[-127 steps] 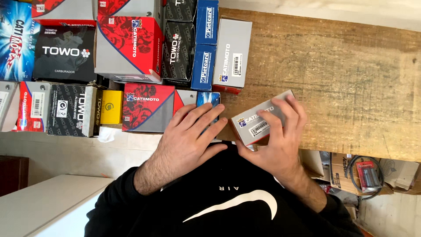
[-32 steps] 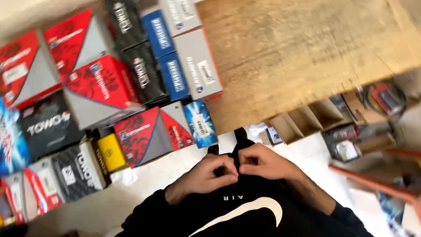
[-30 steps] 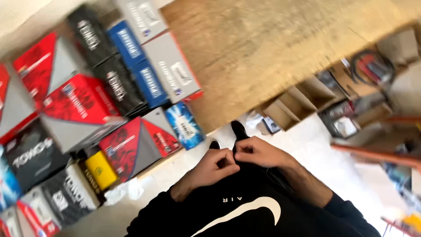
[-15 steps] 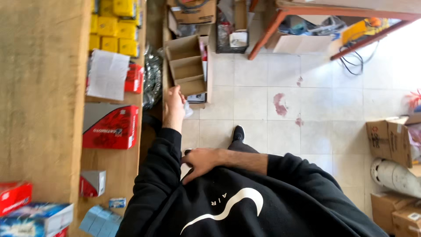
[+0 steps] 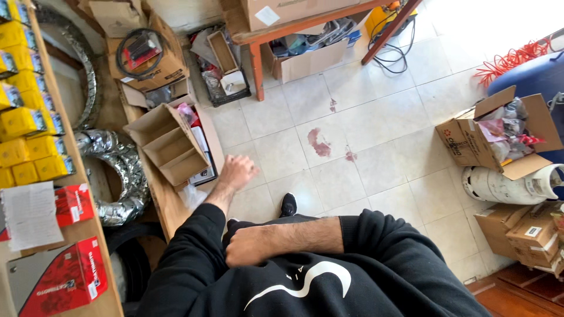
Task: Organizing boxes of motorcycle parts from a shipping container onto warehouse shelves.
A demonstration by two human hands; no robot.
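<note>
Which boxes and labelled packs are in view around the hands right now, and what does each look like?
Left hand: reaching beside the open brown cardboard divider box on the low shelf.
Right hand: closed, against the black sweatshirt.
Yellow boxes: small, stacked in rows, far left.
Red carton: lower left, red with grey side.
White paper sheet: left counter.
Open brown carton: floor, right, stuffed with packets.

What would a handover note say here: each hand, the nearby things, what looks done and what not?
Left hand: open, empty, reaching down toward the open cardboard box with dividers on the floor beside the wooden counter.
Right hand: loosely closed against the black sweatshirt, holding nothing visible.
Red boxes and yellow boxes lie on the counter.
Done: nothing in hand.
Left: the cardboard box is not yet touched.
</note>
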